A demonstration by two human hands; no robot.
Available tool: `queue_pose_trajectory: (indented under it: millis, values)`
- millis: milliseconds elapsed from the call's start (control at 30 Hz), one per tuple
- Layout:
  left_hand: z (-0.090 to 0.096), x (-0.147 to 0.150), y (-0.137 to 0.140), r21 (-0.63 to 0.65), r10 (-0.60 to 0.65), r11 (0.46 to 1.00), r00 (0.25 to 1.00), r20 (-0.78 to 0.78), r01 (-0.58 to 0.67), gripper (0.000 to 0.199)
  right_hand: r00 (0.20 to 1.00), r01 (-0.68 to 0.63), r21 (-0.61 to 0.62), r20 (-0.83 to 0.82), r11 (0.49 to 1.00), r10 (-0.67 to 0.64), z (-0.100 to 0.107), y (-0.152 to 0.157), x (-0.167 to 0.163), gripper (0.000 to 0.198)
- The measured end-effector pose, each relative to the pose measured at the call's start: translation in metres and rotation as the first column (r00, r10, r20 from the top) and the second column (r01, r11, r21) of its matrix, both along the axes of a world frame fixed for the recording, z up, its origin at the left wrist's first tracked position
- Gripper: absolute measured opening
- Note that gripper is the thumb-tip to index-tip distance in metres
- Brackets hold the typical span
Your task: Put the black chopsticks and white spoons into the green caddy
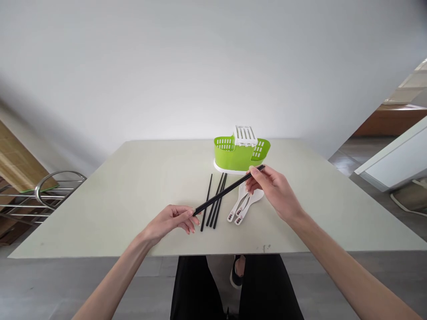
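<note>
Black chopsticks [227, 190], seemingly a pair laid together, slant across the view above the table. My left hand [175, 218] pinches their lower left end between thumb and fingers. At the upper right end, my right hand [268, 186] is closed on them. Beneath lie several loose black chopsticks [206, 204], roughly side by side and pointing away from me. White spoons [246, 209] with printed handles rest to their right, their bowls partly hidden by my right hand. Behind them stands a green holder [238, 158] with slotted ends, a white base and a white slatted top piece [244, 135].
The pale table [150, 178] meets a white wall at its far edge. A metal rack [43, 195] stands on the floor at left, beside a bamboo-like board [25, 155]. White furniture [396, 155] is at right. My legs are below the near edge.
</note>
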State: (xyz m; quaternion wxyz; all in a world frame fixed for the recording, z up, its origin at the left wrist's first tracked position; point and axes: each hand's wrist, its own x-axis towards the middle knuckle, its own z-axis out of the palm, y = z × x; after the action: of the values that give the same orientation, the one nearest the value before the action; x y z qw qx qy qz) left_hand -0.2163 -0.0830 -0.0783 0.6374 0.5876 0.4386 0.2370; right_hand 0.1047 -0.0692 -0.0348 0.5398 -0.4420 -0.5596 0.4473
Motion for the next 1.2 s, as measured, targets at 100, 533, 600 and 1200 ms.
queue_pose_trajectory:
  millis: [100,533,600,1200]
  values:
    - [0.002,0.002,-0.001,0.011,0.009,1.000,1.000,-0.012,-0.009,0.046,1.000,0.009,-0.005,0.002,1.000,-0.009,0.000,-0.001,0.001,0.044]
    - [-0.001,0.001,0.001,0.027,0.029,0.999,0.999,-0.042,-0.028,0.048,0.999,0.007,-0.010,-0.035,1.000,-0.007,-0.007,-0.001,0.004,0.043]
    - [-0.001,-0.001,0.002,0.033,0.024,0.999,0.999,-0.047,-0.022,0.047,0.999,0.012,-0.017,-0.038,1.000,-0.013,-0.009,0.000,0.003,0.043]
    - [0.002,-0.018,0.005,0.180,0.107,0.980,0.986,-0.129,-0.083,0.047,0.998,-0.051,0.004,0.043,0.999,0.051,0.015,0.003,-0.012,0.043]
